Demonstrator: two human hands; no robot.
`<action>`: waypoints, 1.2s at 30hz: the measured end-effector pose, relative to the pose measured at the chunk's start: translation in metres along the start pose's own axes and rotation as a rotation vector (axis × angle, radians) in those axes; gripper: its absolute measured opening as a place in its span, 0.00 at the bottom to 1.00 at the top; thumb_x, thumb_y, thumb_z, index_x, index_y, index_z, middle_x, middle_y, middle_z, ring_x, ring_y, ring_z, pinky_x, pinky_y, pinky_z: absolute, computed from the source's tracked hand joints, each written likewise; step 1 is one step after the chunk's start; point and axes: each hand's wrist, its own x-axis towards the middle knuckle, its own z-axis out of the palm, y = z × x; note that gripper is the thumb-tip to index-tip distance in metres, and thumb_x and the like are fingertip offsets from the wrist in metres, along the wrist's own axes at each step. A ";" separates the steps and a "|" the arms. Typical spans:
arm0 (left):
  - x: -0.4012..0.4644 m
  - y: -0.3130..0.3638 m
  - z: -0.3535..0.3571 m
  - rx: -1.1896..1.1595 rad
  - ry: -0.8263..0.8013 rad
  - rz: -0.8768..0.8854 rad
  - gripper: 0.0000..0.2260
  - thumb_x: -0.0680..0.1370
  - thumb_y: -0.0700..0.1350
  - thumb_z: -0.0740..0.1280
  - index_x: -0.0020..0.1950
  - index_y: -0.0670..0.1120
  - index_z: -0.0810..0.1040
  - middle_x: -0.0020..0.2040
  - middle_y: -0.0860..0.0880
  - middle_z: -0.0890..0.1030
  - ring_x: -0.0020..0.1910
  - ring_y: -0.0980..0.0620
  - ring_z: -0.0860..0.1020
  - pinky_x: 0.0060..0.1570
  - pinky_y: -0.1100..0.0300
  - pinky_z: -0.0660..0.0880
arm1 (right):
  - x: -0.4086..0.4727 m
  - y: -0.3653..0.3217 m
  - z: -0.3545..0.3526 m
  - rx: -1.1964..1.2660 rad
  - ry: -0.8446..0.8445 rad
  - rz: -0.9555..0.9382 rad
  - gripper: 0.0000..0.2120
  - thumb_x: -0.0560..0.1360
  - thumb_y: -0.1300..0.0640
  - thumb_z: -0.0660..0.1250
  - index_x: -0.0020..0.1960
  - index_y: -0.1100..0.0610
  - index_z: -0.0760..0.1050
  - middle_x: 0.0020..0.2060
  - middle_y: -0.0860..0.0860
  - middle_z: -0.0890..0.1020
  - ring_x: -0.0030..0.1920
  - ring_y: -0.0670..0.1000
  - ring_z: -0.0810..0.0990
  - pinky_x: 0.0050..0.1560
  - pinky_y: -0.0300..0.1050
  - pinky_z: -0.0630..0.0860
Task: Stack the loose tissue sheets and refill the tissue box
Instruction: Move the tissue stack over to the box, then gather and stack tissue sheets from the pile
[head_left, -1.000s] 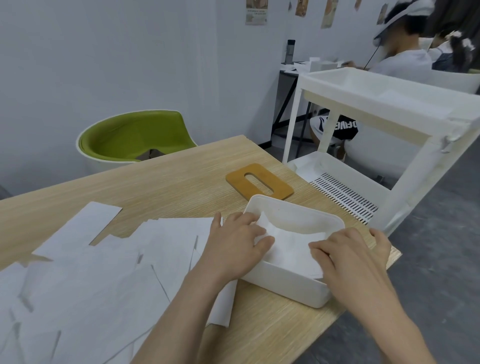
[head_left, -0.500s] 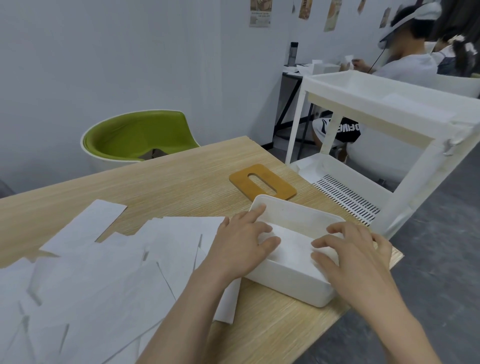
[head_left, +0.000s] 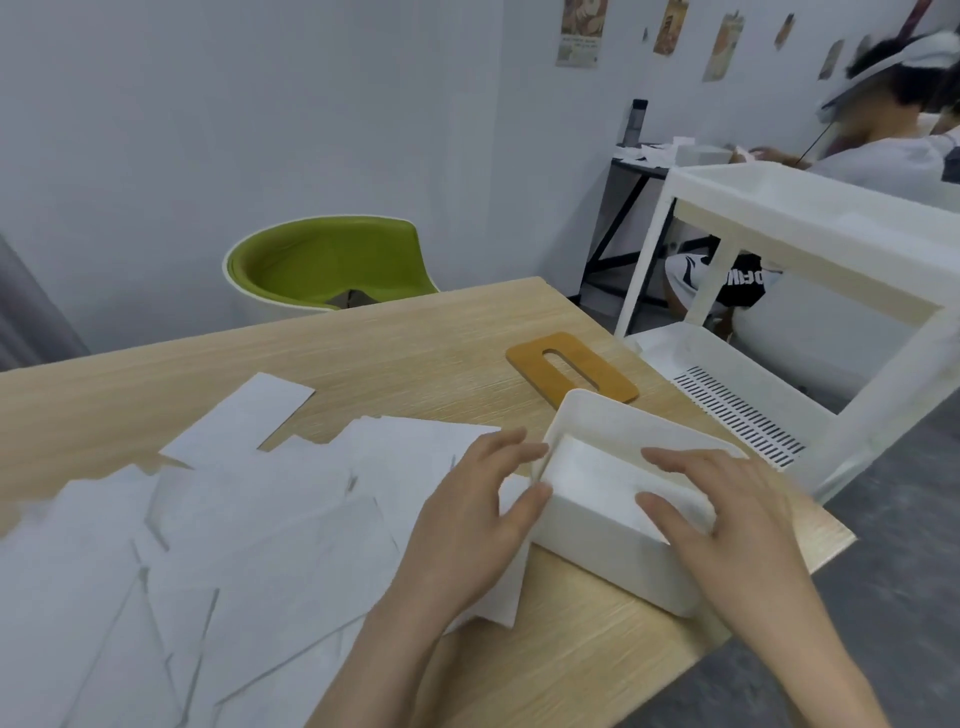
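Hands hover loose at the box (head_left: 613, 525): left (head_left: 480, 512) beside its end, right (head_left: 727, 512) over the tissues (head_left: 587, 475) inside; neither grips.

Shared workroom / office-type space, not a home.
Plain grey wall w/ small posters (head_left: 577, 32) in a row, light wood table (head_left: 363, 353), green tub chair (head_left: 327, 265), white plastic trolley (head_left: 810, 228). At the back another person (head_left: 883, 130) sits at a black-frame desk (head_left: 631, 171) w/ papers, bottle etc.
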 end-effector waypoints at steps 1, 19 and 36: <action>-0.008 -0.004 -0.005 0.005 0.007 -0.015 0.14 0.80 0.54 0.63 0.66 0.63 0.73 0.70 0.67 0.67 0.66 0.68 0.66 0.67 0.58 0.68 | -0.002 -0.008 0.003 0.071 0.001 -0.018 0.14 0.73 0.54 0.70 0.54 0.40 0.74 0.51 0.35 0.75 0.57 0.40 0.68 0.62 0.47 0.63; -0.180 -0.096 -0.130 0.303 0.370 -0.220 0.27 0.71 0.67 0.50 0.65 0.62 0.74 0.65 0.69 0.70 0.63 0.70 0.67 0.54 0.79 0.63 | -0.058 -0.145 0.112 0.277 -0.194 -0.361 0.12 0.71 0.43 0.62 0.54 0.35 0.73 0.51 0.32 0.75 0.59 0.32 0.67 0.63 0.47 0.63; -0.259 -0.133 -0.185 0.336 0.556 -0.400 0.24 0.73 0.64 0.55 0.64 0.58 0.77 0.64 0.65 0.74 0.60 0.62 0.74 0.52 0.63 0.69 | -0.093 -0.212 0.168 0.250 -0.315 -0.557 0.12 0.71 0.45 0.62 0.54 0.38 0.76 0.51 0.32 0.75 0.59 0.28 0.64 0.62 0.36 0.52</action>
